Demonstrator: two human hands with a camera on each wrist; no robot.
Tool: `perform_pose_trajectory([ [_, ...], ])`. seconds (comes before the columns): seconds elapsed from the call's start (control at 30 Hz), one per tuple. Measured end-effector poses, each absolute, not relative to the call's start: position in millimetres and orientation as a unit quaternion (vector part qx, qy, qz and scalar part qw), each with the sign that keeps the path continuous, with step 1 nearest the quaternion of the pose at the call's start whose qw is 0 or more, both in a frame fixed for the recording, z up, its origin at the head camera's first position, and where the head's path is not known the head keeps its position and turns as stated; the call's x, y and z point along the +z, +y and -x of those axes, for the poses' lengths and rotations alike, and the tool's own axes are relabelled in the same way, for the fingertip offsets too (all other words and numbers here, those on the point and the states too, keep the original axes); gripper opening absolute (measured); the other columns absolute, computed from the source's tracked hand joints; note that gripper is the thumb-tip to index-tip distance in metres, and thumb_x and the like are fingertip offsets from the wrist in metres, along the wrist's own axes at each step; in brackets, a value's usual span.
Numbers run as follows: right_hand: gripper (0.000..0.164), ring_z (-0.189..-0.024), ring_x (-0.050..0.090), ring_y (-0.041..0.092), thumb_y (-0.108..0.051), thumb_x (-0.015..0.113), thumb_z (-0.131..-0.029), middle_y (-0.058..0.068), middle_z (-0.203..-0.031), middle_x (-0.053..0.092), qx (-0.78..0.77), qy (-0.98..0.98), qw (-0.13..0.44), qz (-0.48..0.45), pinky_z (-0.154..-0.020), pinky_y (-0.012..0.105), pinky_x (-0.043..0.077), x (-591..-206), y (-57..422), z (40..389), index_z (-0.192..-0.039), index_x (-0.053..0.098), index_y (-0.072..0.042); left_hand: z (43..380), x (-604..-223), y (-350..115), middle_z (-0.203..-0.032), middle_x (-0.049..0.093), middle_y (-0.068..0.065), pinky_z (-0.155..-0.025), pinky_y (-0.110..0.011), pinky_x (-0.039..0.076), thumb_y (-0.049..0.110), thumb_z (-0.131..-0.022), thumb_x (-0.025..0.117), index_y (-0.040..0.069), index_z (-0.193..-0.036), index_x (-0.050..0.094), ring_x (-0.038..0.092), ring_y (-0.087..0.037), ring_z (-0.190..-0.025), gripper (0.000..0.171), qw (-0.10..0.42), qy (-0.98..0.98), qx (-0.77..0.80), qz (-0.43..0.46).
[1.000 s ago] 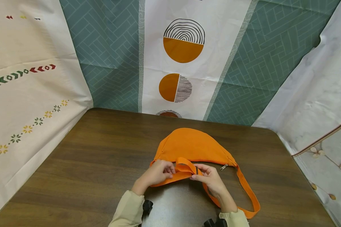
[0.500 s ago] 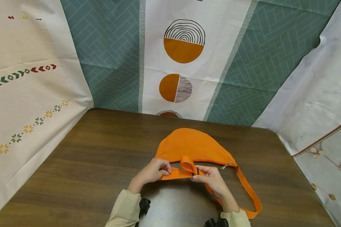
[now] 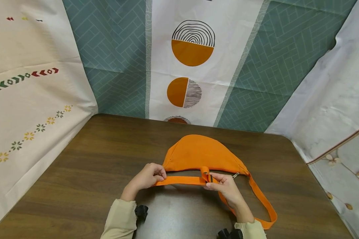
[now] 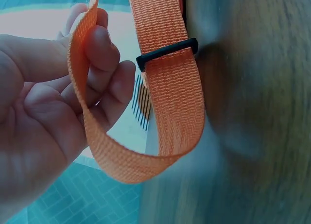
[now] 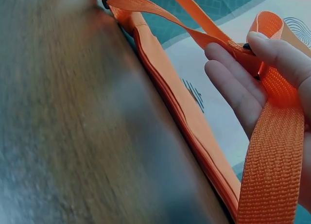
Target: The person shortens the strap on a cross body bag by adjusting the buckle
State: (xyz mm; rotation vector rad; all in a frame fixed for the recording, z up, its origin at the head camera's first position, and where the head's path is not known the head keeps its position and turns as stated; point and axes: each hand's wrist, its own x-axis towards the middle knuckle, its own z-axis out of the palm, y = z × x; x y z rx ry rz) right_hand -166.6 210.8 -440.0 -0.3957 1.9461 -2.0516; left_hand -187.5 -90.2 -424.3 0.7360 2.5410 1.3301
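Note:
An orange waist bag lies on the table with its curved side away from me. My left hand pinches its orange webbing strap in front of the bag's left end. In the left wrist view the strap bends round below those fingers, up to a black slider. My right hand pinches the strap at a second black slider, partly hidden by the thumb. A small loop of webbing stands up there. Between both hands the strap runs nearly straight.
The brown wooden table extends left and right of the bag. The strap's slack curves round to the right of my right forearm. A metal zipper pull hangs at the bag's right end. Patterned cloths enclose the table.
My left hand has slid leftward along the strap, and the stretch between the hands has grown longer and straighter. The loop by my right hand has shrunk. The bag stays put.

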Motion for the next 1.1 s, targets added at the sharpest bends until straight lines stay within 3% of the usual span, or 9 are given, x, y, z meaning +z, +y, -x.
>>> perform_pose_trajectory([
  [0.47,0.047,-0.083,0.063,0.022,0.004,0.060,-0.082,0.026,-0.107,0.056,-0.717,0.670,0.129,0.139,-0.074,0.036,0.047,-438.4,215.1,167.5,-0.118,0.038,0.025,186.2,-422.3,-97.0,-0.064,0.055,0.003,-0.061,-0.027,0.043,-0.015,-0.076,0.059,0.006,-0.065,0.059,0.046,-0.014,-0.062,0.023,0.082,0.864,0.434,-0.240],
  [0.8,0.050,-0.083,0.063,0.022,0.003,0.061,-0.081,0.020,-0.107,0.059,-0.728,0.661,0.128,0.130,-0.075,0.037,0.047,-438.1,211.1,167.0,-0.120,0.037,0.024,185.7,-428.2,-87.7,-0.062,0.052,0.004,-0.057,-0.025,0.041,-0.013,-0.075,0.059,0.006,-0.064,0.056,0.045,-0.011,-0.058,0.022,0.081,0.871,0.421,-0.240],
  [1.1,0.051,-0.083,0.063,0.021,0.005,0.062,-0.079,0.007,-0.100,0.063,-0.745,0.636,0.127,0.155,-0.073,0.037,0.048,-440.9,208.1,166.5,-0.117,0.036,0.027,183.7,-429.9,-77.8,-0.067,0.054,0.003,-0.058,-0.024,0.045,-0.004,-0.070,0.072,0.004,-0.071,0.056,0.051,-0.012,-0.061,0.017,0.110,0.863,0.424,-0.253],
])
